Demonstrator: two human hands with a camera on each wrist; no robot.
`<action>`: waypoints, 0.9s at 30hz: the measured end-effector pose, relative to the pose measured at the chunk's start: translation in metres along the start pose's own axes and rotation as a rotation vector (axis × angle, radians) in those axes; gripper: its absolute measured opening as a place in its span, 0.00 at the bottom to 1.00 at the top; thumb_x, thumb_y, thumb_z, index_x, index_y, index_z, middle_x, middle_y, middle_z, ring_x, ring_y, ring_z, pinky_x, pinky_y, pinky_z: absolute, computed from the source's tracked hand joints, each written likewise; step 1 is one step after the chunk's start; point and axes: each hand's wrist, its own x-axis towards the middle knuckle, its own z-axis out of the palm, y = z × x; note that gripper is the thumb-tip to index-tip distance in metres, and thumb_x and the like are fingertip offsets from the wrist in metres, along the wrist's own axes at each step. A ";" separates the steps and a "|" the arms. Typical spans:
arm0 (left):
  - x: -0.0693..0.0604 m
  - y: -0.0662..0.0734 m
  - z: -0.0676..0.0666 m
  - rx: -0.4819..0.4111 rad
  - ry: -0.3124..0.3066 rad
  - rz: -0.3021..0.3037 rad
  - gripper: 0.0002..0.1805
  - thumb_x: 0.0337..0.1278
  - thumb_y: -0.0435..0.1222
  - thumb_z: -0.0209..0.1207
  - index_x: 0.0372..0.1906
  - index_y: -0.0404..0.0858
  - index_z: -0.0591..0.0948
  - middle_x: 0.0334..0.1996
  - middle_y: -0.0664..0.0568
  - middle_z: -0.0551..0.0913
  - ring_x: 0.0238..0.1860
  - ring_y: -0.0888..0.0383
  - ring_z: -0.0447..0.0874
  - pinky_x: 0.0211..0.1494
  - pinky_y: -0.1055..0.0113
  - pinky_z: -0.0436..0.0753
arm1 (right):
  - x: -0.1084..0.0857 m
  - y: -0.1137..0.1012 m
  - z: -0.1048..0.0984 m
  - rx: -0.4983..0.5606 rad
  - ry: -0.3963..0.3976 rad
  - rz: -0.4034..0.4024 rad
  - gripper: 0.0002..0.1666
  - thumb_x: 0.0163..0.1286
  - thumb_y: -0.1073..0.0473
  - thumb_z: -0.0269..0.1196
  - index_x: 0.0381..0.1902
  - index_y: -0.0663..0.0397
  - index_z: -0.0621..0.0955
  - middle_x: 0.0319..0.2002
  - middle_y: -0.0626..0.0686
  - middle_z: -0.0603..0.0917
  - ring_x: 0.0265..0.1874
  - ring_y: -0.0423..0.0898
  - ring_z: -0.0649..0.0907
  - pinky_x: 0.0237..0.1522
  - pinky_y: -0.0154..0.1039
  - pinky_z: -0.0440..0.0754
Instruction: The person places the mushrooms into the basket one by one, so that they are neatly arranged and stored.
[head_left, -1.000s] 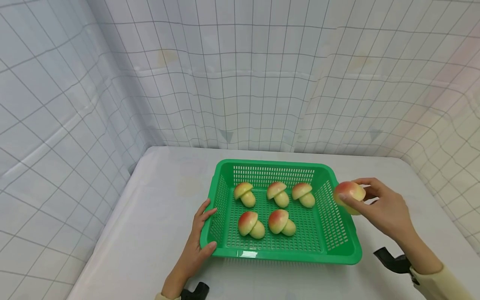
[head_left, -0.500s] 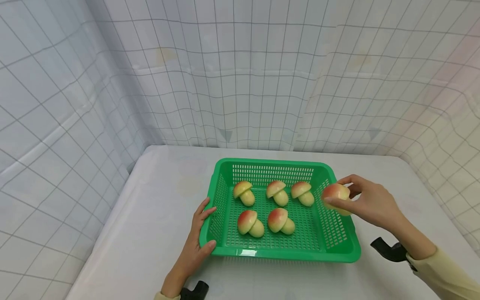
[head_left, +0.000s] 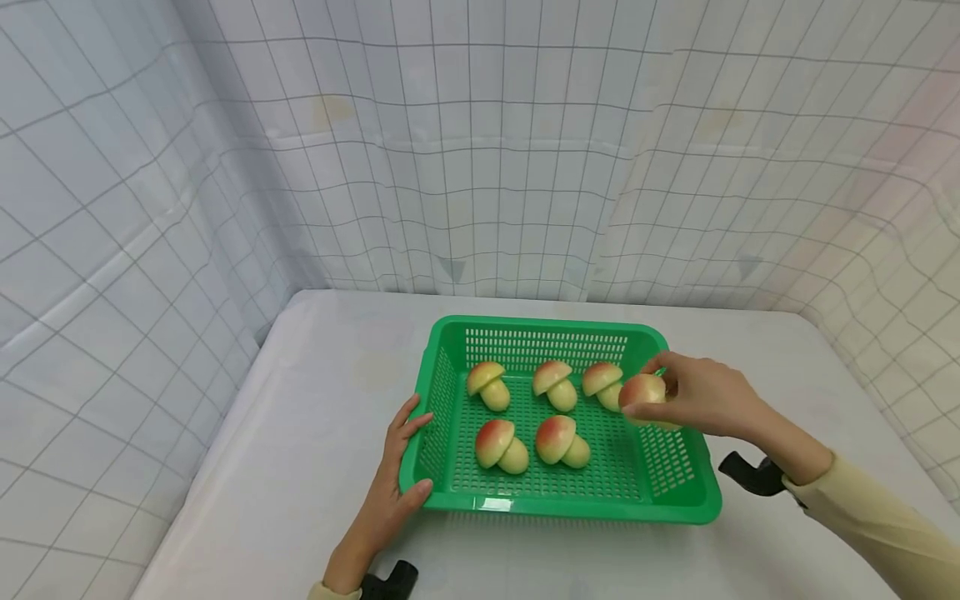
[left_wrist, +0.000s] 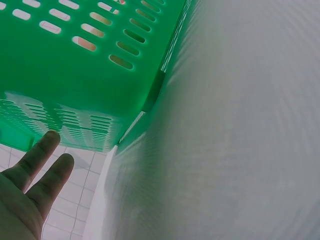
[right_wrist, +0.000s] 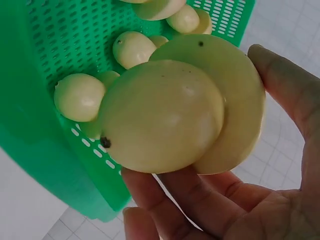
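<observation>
In the head view, my right hand (head_left: 708,395) holds a toy mushroom (head_left: 642,390) with a red-yellow cap over the right part of a green basket (head_left: 570,510). The right wrist view shows the thumb on one side of this mushroom's cap and the fingers on the other; its pale stem (right_wrist: 162,117) faces the camera. Several similar mushrooms (head_left: 557,442) lie inside the basket in two rows. At the basket's left side, my left hand (head_left: 392,483) touches the rim with spread fingers. Two of its straight fingers (left_wrist: 55,177) appear beside the basket wall in the left wrist view.
The basket stands on a table covered in white cloth (head_left: 300,417). Behind and at both sides hang white curtains (head_left: 480,167) with a grid pattern. A black strap or mount (head_left: 753,473) sits at the right wrist, and another (head_left: 390,581) at the left.
My right hand has moved left with the mushroom, from the basket's right rim to over its inside. The left hand and the mushrooms in the basket stay in place.
</observation>
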 end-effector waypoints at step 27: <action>0.001 0.000 0.000 0.004 -0.007 0.009 0.37 0.52 0.36 0.53 0.71 0.42 0.59 0.74 0.49 0.43 0.72 0.46 0.40 0.57 0.34 0.51 | 0.039 -0.009 0.024 -0.142 -0.284 -0.030 0.35 0.53 0.34 0.66 0.46 0.57 0.79 0.27 0.43 0.78 0.25 0.41 0.75 0.25 0.42 0.70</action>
